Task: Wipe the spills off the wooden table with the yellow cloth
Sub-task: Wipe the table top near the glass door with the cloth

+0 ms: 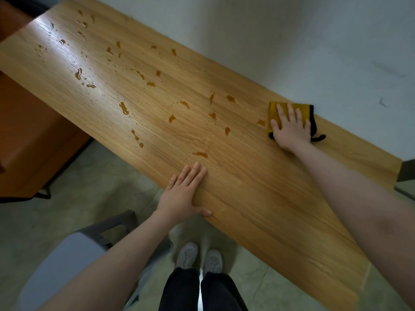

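Left hand (184, 194) lies flat on the near edge of the wooden desk (258, 198), fingers extended and together, gripping nothing; it appears to brace the body. Desk surface to its right shows no droplets and may be wiped already, though glare makes this uncertain. Just beyond its fingertips sits an amber puddle (200, 154). Farther out, right hand (290, 126) presses palm-down with fingers spread on the folded yellow cloth (275, 111), black-edged, near the desk's far edge by the wall. A small spill (261, 122) lies just left of this hand. Beyond, leftward, many spills (124, 108) remain scattered. Judgement: wiping barely begun; most of the work is outstanding.
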